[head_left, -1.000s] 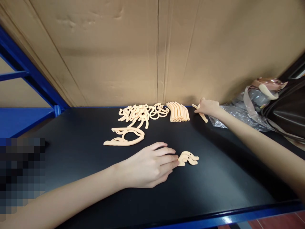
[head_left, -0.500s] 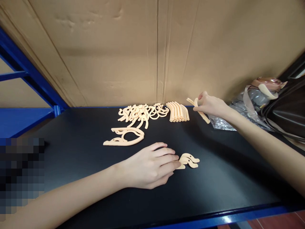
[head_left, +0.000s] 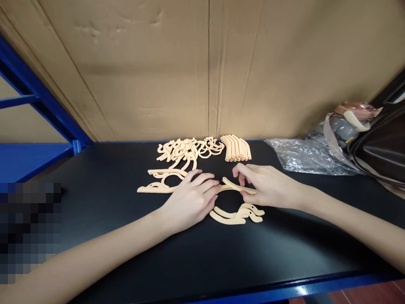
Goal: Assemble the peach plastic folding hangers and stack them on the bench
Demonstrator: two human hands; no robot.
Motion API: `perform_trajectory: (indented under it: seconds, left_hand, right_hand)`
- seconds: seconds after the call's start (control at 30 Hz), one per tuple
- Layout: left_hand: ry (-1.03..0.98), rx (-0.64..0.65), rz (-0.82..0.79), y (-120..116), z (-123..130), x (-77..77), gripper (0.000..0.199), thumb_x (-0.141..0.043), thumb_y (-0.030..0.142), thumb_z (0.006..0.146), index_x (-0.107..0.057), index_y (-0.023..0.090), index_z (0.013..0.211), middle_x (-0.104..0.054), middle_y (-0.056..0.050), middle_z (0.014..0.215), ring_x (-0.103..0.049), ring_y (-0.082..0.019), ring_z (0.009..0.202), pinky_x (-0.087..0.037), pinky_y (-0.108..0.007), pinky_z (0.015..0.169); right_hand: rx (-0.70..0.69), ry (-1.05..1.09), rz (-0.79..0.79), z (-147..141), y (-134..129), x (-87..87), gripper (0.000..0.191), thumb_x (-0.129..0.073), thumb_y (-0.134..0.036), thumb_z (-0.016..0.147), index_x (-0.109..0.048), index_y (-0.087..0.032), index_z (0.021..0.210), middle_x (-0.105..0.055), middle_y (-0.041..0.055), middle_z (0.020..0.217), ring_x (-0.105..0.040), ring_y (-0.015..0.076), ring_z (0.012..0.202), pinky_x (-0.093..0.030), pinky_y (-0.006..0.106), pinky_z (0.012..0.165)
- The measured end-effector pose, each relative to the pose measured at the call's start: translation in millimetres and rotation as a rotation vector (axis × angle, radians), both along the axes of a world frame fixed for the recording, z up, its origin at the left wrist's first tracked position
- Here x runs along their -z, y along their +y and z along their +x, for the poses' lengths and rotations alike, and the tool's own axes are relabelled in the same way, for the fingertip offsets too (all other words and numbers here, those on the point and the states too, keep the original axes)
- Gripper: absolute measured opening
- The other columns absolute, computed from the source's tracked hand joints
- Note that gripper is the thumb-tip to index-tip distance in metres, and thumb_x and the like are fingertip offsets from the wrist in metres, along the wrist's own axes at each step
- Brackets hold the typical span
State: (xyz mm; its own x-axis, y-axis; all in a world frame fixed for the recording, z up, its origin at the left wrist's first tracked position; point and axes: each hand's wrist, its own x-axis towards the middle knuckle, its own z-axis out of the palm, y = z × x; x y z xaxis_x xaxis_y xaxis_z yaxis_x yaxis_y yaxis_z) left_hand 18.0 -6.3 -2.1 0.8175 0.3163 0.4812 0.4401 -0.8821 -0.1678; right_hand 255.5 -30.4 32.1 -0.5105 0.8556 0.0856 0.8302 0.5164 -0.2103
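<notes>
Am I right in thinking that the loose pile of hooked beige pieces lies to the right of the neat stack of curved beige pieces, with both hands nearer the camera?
Not quite: in the head view, the loose pile of hooked beige pieces lies to the left of the neat stack of curved beige pieces.

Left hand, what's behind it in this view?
Behind the left hand run beige curved pieces on the black tabletop. Their right ends are covered, and anything directly beneath the left hand can't be seen.
</notes>
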Motion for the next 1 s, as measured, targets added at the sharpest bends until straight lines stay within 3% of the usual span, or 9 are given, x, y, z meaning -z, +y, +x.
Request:
perform_trajectory:
  seconds: [0.17, 0.33, 0.53, 0.77, 1.0]
  left_hand:
    - [0.013, 0.015, 0.034, 1, 0, -0.8, 0.024, -0.049, 0.014, 0.093, -0.064, 0.013, 0.111, -0.071, -0.005, 0.104, -0.059, -0.021, 0.104, -0.039, -0.038, 0.089]
    - [-0.008, 0.005, 0.046, 1, 1, -1.9, 0.022, -0.049, 0.020, 0.094, -0.066, 0.015, 0.107, -0.072, -0.004, 0.097, -0.060, -0.019, 0.098, -0.038, -0.036, 0.084]
    - [-0.022, -0.024, 0.082, 1, 1, -1.9, 0.021, -0.049, 0.021, 0.095, -0.068, 0.016, 0.101, -0.072, -0.003, 0.090, -0.059, -0.018, 0.091, -0.036, -0.034, 0.078]
    - [-0.027, -0.037, 0.060, 2, 0, -2.6, 0.022, -0.048, 0.022, 0.096, -0.069, 0.017, 0.092, -0.072, -0.001, 0.086, -0.057, -0.016, 0.086, -0.033, -0.033, 0.074]
    - [-0.043, -0.063, 0.027, 2, 0, -3.5, 0.021, -0.049, 0.023, 0.096, -0.069, 0.019, 0.089, -0.069, 0.000, 0.084, -0.055, -0.015, 0.083, -0.031, -0.033, 0.072]
  right_hand:
    - [-0.040, 0.074, -0.014, 8, 12, 1.7, 0.030, -0.054, -0.021, 0.077, -0.046, -0.022, 0.106, -0.063, 0.0009, 0.086, -0.058, 0.0152, 0.068, -0.045, 0.028, 0.063]
    - [-0.133, 0.098, 0.055, 10, 17, 7.0, 0.028, -0.051, -0.015, 0.080, -0.049, -0.022, 0.107, -0.064, 0.0039, 0.095, -0.060, 0.0167, 0.079, -0.047, 0.029, 0.070]
    - [-0.242, 0.049, 0.171, 8, 12, 5.5, 0.016, -0.047, -0.012, 0.082, -0.054, -0.020, 0.094, -0.062, 0.0034, 0.084, -0.056, 0.0172, 0.076, -0.044, 0.031, 0.071]
    - [-0.080, 0.229, 0.026, 14, 25, 3.7, 0.023, -0.049, -0.016, 0.082, -0.055, -0.020, 0.104, -0.064, 0.0022, 0.091, -0.059, 0.0154, 0.080, -0.046, 0.028, 0.072]
    - [-0.099, 0.404, -0.236, 9, 48, 16.3, 0.021, -0.051, -0.024, 0.086, -0.064, -0.018, 0.101, -0.067, 0.0028, 0.089, -0.060, 0.0140, 0.075, -0.048, 0.027, 0.067]
